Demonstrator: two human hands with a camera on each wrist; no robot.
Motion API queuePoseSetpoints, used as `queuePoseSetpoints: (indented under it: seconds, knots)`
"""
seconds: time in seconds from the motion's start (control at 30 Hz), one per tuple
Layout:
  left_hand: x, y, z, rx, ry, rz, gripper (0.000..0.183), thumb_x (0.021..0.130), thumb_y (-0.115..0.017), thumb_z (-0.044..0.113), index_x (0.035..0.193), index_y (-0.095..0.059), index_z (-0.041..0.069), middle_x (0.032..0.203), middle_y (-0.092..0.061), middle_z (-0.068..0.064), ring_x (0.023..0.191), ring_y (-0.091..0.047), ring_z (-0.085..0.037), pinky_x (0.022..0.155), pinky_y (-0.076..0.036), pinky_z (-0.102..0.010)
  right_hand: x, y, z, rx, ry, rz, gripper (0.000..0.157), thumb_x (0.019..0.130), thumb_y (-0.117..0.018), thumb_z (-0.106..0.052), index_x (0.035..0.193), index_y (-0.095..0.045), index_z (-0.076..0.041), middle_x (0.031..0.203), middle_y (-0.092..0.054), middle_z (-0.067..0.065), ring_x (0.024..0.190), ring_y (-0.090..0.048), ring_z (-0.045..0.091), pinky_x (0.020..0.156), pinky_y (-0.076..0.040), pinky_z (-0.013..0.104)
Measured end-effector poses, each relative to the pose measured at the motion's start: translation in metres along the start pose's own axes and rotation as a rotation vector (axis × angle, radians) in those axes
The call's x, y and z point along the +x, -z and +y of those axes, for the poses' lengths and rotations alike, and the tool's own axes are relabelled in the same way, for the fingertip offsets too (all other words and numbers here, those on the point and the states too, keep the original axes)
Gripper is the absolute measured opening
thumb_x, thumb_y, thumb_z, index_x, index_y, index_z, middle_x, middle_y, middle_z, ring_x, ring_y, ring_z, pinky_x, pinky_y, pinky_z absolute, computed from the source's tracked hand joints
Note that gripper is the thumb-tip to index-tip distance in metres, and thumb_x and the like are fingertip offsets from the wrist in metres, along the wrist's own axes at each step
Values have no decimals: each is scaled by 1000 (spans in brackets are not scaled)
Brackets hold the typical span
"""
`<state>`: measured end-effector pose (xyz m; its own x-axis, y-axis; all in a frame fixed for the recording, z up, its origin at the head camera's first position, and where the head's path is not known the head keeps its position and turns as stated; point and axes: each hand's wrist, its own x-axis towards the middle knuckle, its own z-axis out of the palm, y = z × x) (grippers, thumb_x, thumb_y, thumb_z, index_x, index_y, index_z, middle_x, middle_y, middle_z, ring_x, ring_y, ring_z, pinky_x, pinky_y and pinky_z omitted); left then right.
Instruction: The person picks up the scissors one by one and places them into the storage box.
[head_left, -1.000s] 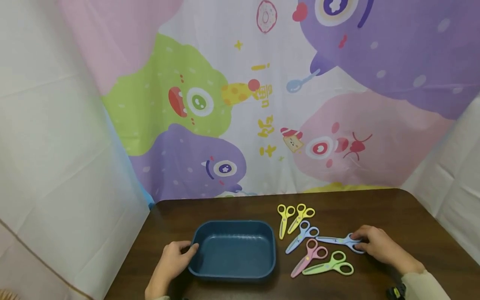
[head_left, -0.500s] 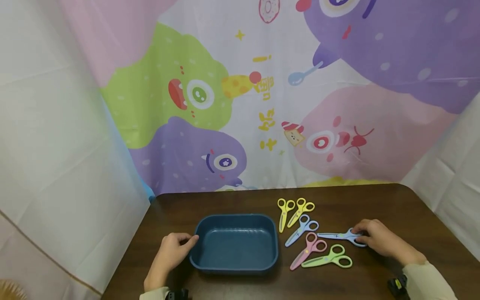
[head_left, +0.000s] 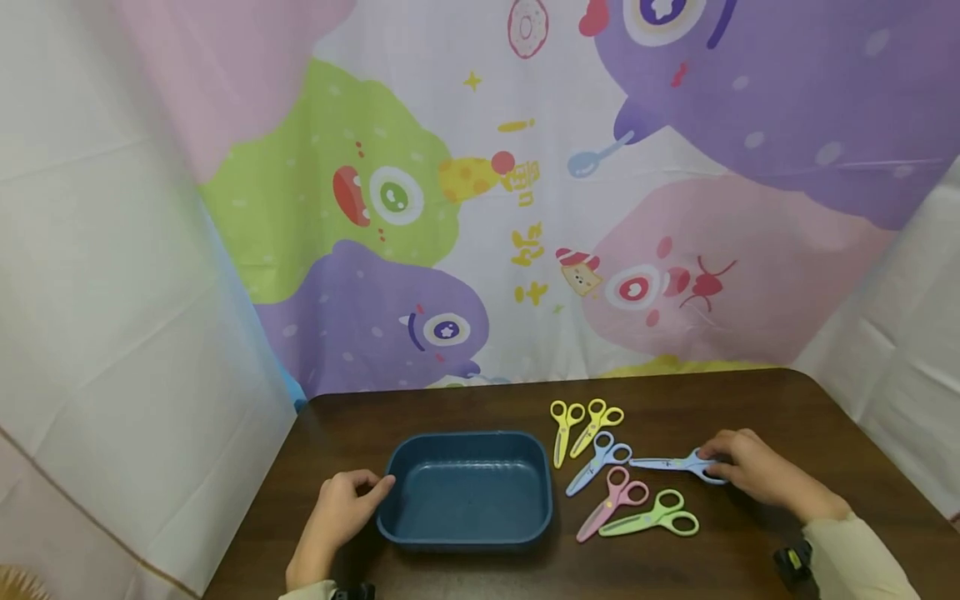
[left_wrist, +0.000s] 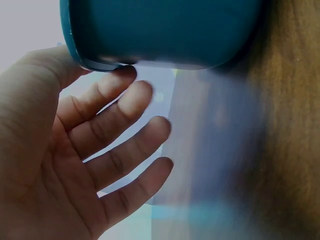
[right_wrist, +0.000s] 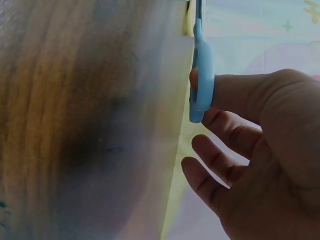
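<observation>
My left hand (head_left: 341,512) pinches the left rim of a dark blue rectangular tub (head_left: 463,547). In the left wrist view the thumb lies over the tub's wall (left_wrist: 160,30) and the index fingertip meets its edge, the other fingers spread below. At the right, my right hand (head_left: 757,471) pinches a handle loop of light blue scissors (head_left: 667,463), whose blades point left. The right wrist view has the blue handle (right_wrist: 205,80) between thumb and index finger. A second pair of blue scissors (head_left: 600,467) lies just left of those blade tips.
Pink scissors (head_left: 611,504) and green scissors (head_left: 651,518) lie nearer the front, tips close together. Behind are two pairs of yellow scissors (head_left: 566,429). The brown table (head_left: 735,558) ends at a cartoon-printed curtain (head_left: 420,317) at the back.
The head view has shifted slightly. Both hands keep their holds, on the tub and on the blue scissors, with hardly any movement over the table.
</observation>
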<state>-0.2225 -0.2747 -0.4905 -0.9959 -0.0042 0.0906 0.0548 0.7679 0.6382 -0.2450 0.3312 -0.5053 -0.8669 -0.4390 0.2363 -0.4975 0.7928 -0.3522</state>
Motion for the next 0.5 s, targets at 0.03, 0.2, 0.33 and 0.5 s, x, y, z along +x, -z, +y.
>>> queuePoseSetpoints:
  seconds: [0.03,0.2,0.33,0.5]
  knots:
    - [0,0,0,0,3,4,25,95,-74,32,77,-72,14,67,-61,5,62,-49,-10,65,-41,-28,1,1,-1,-4,-3,7,12,85,-81,-11,96,-78,-9,95,-72,-2,90,-65,23,82,-50,41]
    - [-1,-1,-2,-25,6,12,30,95,-75,34,74,-66,14,63,-52,3,58,-45,-10,61,-38,-26,5,6,-7,-6,-1,18,12,84,-81,-9,96,-78,-9,94,-72,-1,89,-66,25,81,-52,41]
    - [-1,-2,-4,-33,7,3,32,95,-74,35,73,-64,14,62,-49,4,56,-44,-9,60,-37,-26,7,11,-10,-9,-22,-9,12,86,-80,-10,97,-77,-9,96,-72,-1,91,-65,26,83,-50,44]
    - [0,-2,-8,-56,13,-28,35,96,-72,36,71,-62,14,60,-46,5,56,-43,-8,60,-36,-25,9,16,-12,-14,5,9,11,84,-81,-7,93,-76,-8,93,-71,-1,87,-65,24,80,-51,42]
